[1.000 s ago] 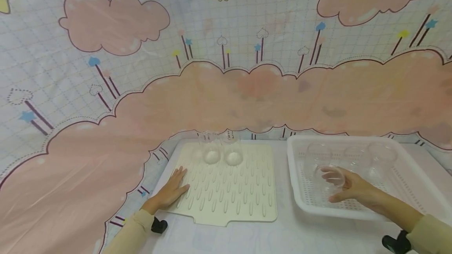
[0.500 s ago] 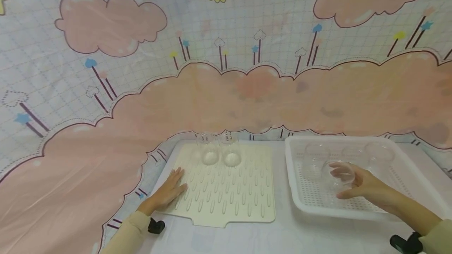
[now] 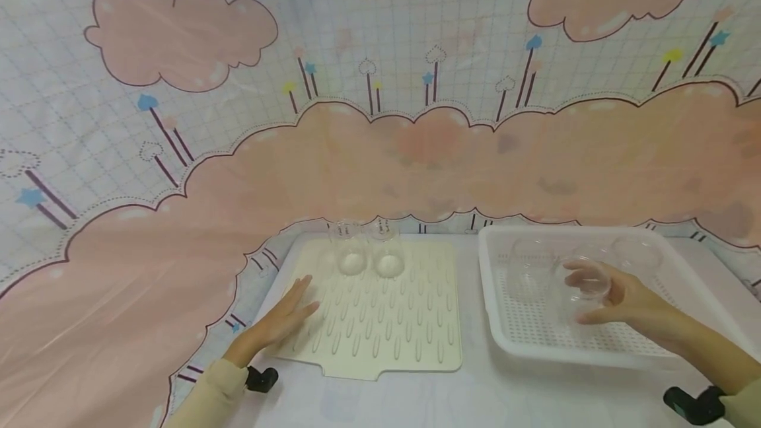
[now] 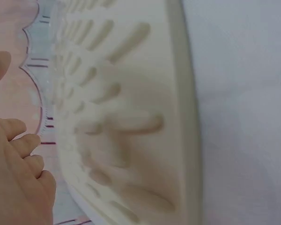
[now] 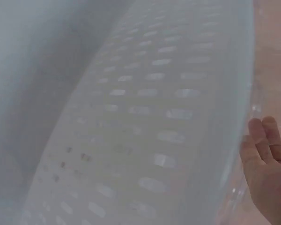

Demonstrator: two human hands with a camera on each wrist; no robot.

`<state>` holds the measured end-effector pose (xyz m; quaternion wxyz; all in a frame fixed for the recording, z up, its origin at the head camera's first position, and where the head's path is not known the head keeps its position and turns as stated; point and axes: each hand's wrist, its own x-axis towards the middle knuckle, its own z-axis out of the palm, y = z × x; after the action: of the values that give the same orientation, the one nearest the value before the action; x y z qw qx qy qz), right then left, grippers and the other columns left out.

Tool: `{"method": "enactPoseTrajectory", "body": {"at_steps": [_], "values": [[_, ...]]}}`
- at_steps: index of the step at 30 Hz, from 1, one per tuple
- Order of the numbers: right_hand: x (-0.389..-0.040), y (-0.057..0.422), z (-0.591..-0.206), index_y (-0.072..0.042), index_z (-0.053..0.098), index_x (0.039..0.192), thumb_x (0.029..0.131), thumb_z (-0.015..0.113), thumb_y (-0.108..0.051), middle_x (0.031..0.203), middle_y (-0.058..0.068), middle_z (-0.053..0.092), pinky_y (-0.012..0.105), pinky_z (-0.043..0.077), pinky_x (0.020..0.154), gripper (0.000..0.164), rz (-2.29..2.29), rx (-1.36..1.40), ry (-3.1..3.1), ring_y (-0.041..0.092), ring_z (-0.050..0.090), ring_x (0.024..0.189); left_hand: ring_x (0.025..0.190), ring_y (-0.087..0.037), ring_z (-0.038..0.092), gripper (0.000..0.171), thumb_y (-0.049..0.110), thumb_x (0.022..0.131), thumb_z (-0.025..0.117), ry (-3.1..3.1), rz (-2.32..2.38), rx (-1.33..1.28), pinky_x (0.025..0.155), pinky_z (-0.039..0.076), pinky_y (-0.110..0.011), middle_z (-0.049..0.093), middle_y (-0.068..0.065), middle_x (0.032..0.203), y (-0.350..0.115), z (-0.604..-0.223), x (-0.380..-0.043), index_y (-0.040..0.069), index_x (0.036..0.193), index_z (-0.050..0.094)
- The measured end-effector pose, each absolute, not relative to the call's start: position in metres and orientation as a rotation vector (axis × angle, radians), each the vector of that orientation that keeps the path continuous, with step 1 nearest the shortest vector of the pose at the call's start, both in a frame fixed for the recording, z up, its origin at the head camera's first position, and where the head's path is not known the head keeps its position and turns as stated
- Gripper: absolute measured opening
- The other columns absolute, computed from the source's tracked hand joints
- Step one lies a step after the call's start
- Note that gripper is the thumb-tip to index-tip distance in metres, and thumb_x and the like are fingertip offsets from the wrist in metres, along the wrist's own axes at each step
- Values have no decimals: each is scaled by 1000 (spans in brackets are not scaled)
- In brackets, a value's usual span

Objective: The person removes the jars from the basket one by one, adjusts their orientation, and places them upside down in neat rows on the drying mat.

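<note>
Basket (image 3: pixel 571 354): cup (image 3: pixel 567 292) held by right grip (image 3: pixel 627 299), other cups (image 3: pixel 531 266) behind | left grip (image 3: pixel 278 322): fingers extended over mat (image 3: pixel 386 322) | two tumblers (image 3: pixel 388 253) beyond

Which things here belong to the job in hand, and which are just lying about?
Likely job:
right hand, holding a clear cup
white basket with other clear cups
cream board with two clear cups
left hand, by the board

Apparently incidental:
patterned backdrop
white tabletop
black wrist devices

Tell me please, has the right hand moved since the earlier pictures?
Yes. In the head view, the right hand has moved rightward, judged against the white basket: it is now farther from the basket's left wall.
</note>
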<state>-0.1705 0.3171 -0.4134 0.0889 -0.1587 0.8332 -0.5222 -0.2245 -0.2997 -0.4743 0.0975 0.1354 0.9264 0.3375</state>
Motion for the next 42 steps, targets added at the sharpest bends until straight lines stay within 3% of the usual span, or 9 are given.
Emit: {"method": "enactPoseTrajectory", "body": {"at_steps": [5,10,15,19,23,26,30,37,42], "values": [[-168,314,-405,-12,42,148,84,79,-6,130,5,62,81,31,89,74,-1535,-419,2558,-12,49,111,150,-42,-3,72,35,105,48,2699,1074,476,116,1,-64,6,-22,164,-290,-462,-219,1,159,13],[-167,310,-399,-14,41,149,88,77,-13,128,-3,59,70,44,88,71,-1464,-391,2667,-11,49,108,150,-38,-1,71,36,105,49,2690,1076,542,116,4,-64,8,-18,165,-273,-447,-216,7,160,15],[-167,307,-395,-13,42,148,89,75,-11,122,-9,58,68,48,86,68,-1489,-408,2706,-10,54,105,151,-37,5,70,38,105,49,2702,1088,626,117,7,-62,13,-14,165,-254,-432,-214,9,160,17],[-167,305,-392,-15,46,146,87,76,-7,119,-8,59,45,57,85,67,-1486,-448,2760,-10,56,104,151,-34,10,70,40,104,50,2690,1122,731,118,10,-60,14,-10,165,-239,-420,-214,12,161,18],[-165,300,-387,-15,46,146,85,77,-5,118,-2,59,19,52,83,69,-1475,-487,2803,-8,57,103,151,-30,13,70,39,104,51,2689,1133,829,118,14,-58,17,-9,165,-224,-409,-215,13,160,18],[-164,296,-382,-14,45,146,84,78,-5,117,1,58,42,52,96,71,-1470,-500,2821,-9,53,104,150,-28,15,69,38,104,51,2696,1138,875,118,15,-58,19,-8,165,-212,-402,-215,15,160,19],[-162,289,-375,-14,44,146,83,81,-10,118,6,57,76,36,92,73,-1409,-469,2861,-3,48,110,150,-24,17,68,38,104,52,2681,1189,921,117,18,-59,21,-3,164,-196,-392,-215,18,161,20],[-157,274,-362,-6,43,145,80,85,-22,130,24,51,76,36,93,79,-1275,-412,2927,51,48,120,147,-29,26,71,39,102,57,2597,1320,1000,113,29,-58,18,8,164,-162,-373,-214,31,160,18],[-154,265,-353,-9,45,144,78,86,-30,144,25,41,77,37,92,81,-1201,-399,2973,49,45,122,146,-24,29,72,39,101,58,2533,1380,1051,107,39,-55,17,12,163,-139,-362,-213,37,159,16]]}}
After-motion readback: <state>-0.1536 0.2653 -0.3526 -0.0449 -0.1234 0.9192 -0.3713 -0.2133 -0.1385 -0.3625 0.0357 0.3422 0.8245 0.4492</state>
